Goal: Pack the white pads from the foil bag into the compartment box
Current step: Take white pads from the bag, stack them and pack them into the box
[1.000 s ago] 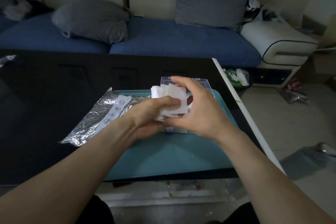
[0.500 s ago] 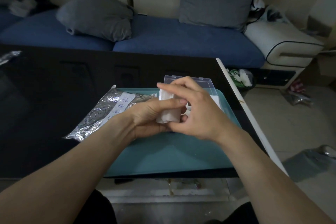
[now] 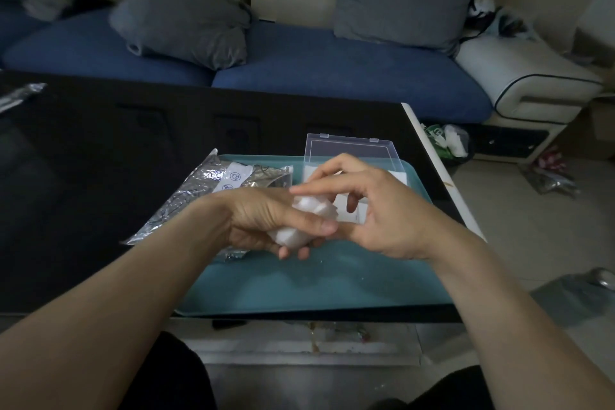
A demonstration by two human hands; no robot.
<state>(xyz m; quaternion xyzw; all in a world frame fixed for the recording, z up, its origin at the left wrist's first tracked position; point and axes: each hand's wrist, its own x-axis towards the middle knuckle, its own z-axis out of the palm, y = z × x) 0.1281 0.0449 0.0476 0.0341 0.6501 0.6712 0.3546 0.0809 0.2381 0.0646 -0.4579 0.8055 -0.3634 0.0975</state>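
My left hand (image 3: 266,223) grips a stack of white pads (image 3: 311,215) above the teal tray (image 3: 299,286), thumb across the stack. My right hand (image 3: 376,210) hovers beside it, with the forefinger stretched over the top of the pads and the other fingers loosely bent; I cannot tell if it pinches a pad. Behind the hands lies the clear compartment box (image 3: 349,151) with its lid open; white pads show in its compartments (image 3: 397,176). The silver foil bag (image 3: 206,190) lies flat on the tray's left edge, partly behind my left wrist.
The tray sits on a black glossy table (image 3: 100,176) whose right edge (image 3: 432,170) is close to the box. A blue sofa with grey cushions (image 3: 186,23) stands beyond the table. A scrap of foil (image 3: 20,96) lies at the far left.
Both hands moved lower and nearer me over the tray. The pads, fanned out before, are now bunched together in my left hand, and more of the box shows.
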